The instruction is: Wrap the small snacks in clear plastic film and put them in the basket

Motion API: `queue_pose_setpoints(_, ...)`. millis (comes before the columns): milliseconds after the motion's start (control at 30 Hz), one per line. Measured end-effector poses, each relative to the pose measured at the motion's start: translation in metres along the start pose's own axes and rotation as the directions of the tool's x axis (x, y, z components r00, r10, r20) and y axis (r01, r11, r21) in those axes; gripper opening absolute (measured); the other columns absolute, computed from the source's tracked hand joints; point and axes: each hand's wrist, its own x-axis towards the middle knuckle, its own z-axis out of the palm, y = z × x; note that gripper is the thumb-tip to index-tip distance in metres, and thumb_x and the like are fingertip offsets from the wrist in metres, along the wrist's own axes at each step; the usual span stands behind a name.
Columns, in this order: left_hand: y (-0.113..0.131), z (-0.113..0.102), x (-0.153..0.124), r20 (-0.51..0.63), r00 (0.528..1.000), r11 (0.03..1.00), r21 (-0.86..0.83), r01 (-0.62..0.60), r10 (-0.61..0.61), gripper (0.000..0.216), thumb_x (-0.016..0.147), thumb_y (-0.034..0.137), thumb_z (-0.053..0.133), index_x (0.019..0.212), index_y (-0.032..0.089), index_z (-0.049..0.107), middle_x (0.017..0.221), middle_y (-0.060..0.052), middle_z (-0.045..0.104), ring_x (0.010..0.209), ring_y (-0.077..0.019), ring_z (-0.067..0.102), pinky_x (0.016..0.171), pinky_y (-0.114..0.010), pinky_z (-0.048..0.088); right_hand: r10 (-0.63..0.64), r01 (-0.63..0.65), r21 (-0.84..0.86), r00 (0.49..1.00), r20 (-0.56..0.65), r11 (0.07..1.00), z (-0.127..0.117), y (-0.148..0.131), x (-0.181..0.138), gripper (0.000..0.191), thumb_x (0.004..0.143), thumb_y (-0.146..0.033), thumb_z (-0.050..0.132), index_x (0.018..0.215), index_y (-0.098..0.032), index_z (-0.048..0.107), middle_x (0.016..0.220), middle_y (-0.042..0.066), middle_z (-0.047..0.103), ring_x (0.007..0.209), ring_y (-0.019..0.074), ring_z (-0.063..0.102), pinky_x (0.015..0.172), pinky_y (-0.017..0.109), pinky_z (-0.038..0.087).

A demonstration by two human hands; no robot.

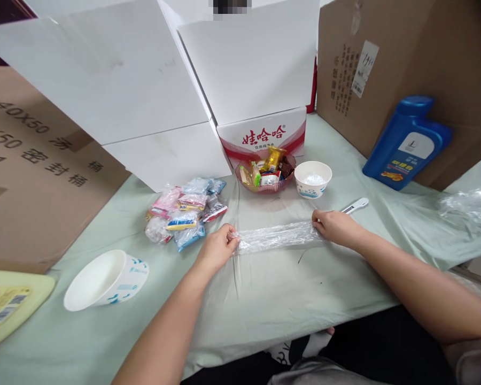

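A clear plastic bag (276, 237), folded or rolled into a long narrow strip, lies flat on the cloth-covered table (264, 299) near the middle, stretched between both hands. The left hand (218, 248) has its fingers pinched together on the strip's left end, and the right hand (334, 227) has its fingers closed on the right end. The film looks very light, thin and limp, with a crinkled, glossy surface that is probably slippery, so it would likely sag or unfold if held at one point. The two ends seem the surest places to grip. A heap of snack packets (184, 214) lies just left of it, and a pink bowl (266, 176) of sweets sits beyond.
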Motion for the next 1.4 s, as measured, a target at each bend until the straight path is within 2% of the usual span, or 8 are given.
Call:
queue_pose_setpoints(267, 0.009, -0.005, -0.002, -0.214, 0.973, 0.916, 0.367, 0.161, -0.085, 0.02, 0.087, 0.025, 0.055, 0.105, 0.018, 0.059, 0.095, -0.008, 0.068, 0.086, -0.0252, 0.066, 0.069, -0.032, 0.046, -0.081, 0.058, -0.141, 0.983, -0.166, 0.988, 0.005, 0.004, 0.001, 0.022, 0.092, -0.031, 0.052, 0.099, -0.013, 0.064, 0.102, 0.014, 0.063, 0.096, 0.0277, 0.061, 0.081, 0.035, 0.045)
queue_pose_setpoints(467, 0.03, 0.019, -0.026, -0.132, 0.848, 0.81, 0.401, -0.429, 0.514, 0.028, 0.095, 0.024, 0.045, 0.116, 0.017, 0.06, 0.116, -0.011, 0.065, 0.109, -0.0255, 0.059, 0.095, -0.039, 0.046, -0.201, 0.22, 0.133, 0.969, -0.143, 0.966, -0.005, 0.004, -0.004, 0.012, 0.09, -0.021, 0.051, 0.085, -0.016, 0.061, 0.092, 0.011, 0.065, 0.084, 0.0224, 0.061, 0.078, 0.034, 0.047)
queue_pose_setpoints(600, 0.048, 0.044, -0.047, 0.106, 0.832, 0.75, 0.384, -0.539, 0.544, 0.057, 0.091, 0.043, 0.056, 0.141, 0.019, 0.043, 0.145, -0.015, 0.047, 0.129, -0.0354, 0.044, 0.101, -0.052, 0.041, -0.254, 0.196, 0.666, 0.967, -0.01, 0.719, -0.02, 0.006, -0.019, 0.011, 0.089, -0.026, 0.053, 0.097, -0.019, 0.057, 0.119, 0.01, 0.064, 0.066, 0.0117, 0.064, 0.056, 0.025, 0.049)
queue_pose_setpoints(700, 0.055, 0.047, -0.054, 0.251, 0.788, 0.724, 0.313, -0.615, 0.562, 0.066, 0.09, 0.05, 0.057, 0.146, 0.021, 0.037, 0.153, -0.013, 0.037, 0.139, -0.0367, 0.033, 0.107, -0.054, 0.034, -0.545, 0.168, 0.882, 0.83, 0.114, 0.441, -0.031, 0.007, -0.032, 0.019, 0.087, -0.029, 0.06, 0.103, -0.017, 0.059, 0.131, 0.013, 0.058, 0.064, 0.0086, 0.066, 0.052, 0.021, 0.05)
queue_pose_setpoints(800, 0.059, 0.043, -0.055, 0.401, 0.619, 0.618, 0.15, -0.772, 0.676, 0.064, 0.092, 0.051, 0.052, 0.148, 0.024, 0.033, 0.156, -0.009, 0.032, 0.145, -0.0322, 0.025, 0.114, -0.053, 0.023, -0.802, 0.026, 0.965, 0.562, 0.203, 0.262, -0.033, 0.003, -0.04, 0.024, 0.088, -0.032, 0.063, 0.104, -0.013, 0.063, 0.108, 0.013, 0.069, 0.066, 0.0108, 0.069, 0.056, 0.02, 0.053)
queue_pose_setpoints(867, 0.061, 0.043, -0.056, 0.456, 0.509, 0.55, 0.05, -0.834, 0.73, 0.061, 0.094, 0.048, 0.05, 0.148, 0.025, 0.033, 0.157, -0.007, 0.031, 0.147, -0.0298, 0.02, 0.117, -0.054, 0.015, -0.862, -0.098, 0.988, 0.483, 0.155, 0.122, -0.028, -0.002, -0.04, 0.032, 0.087, -0.036, 0.067, 0.106, -0.011, 0.063, 0.101, 0.012, 0.071, 0.075, 0.0155, 0.072, 0.06, 0.022, 0.055)
queue_pose_setpoints(1100, 0.066, 0.048, -0.06, 0.44, 0.482, 0.556, -0.05, -0.829, 0.758, 0.063, 0.091, 0.044, 0.056, 0.147, 0.025, 0.034, 0.145, -0.008, 0.05, 0.141, -0.0277, 0.034, 0.12, -0.055, 0.002, -0.499, -0.217, 0.949, 0.863, 0.077, -0.23, 0.004, -0.02, -0.01, 0.042, 0.087, -0.048, 0.064, 0.113, -0.015, 0.062, 0.117, 0.014, 0.067, 0.114, 0.0238, 0.063, 0.097, 0.037, 0.05)
queue_pose_setpoints(1400, 0.063, 0.043, -0.05, 0.477, 0.487, 0.608, -0.134, -0.783, 0.732, 0.074, 0.091, 0.053, 0.052, 0.152, 0.021, 0.024, 0.15, -0.012, 0.042, 0.145, -0.0292, 0.024, 0.12, -0.053, 0.004, -0.251, -0.145, 0.96, 0.964, 0.083, -0.241, 0.033, -0.029, 0.017, 0.042, 0.083, -0.048, 0.067, 0.114, -0.02, 0.061, 0.123, 0.012, 0.063, 0.117, 0.0249, 0.059, 0.108, 0.049, 0.039)
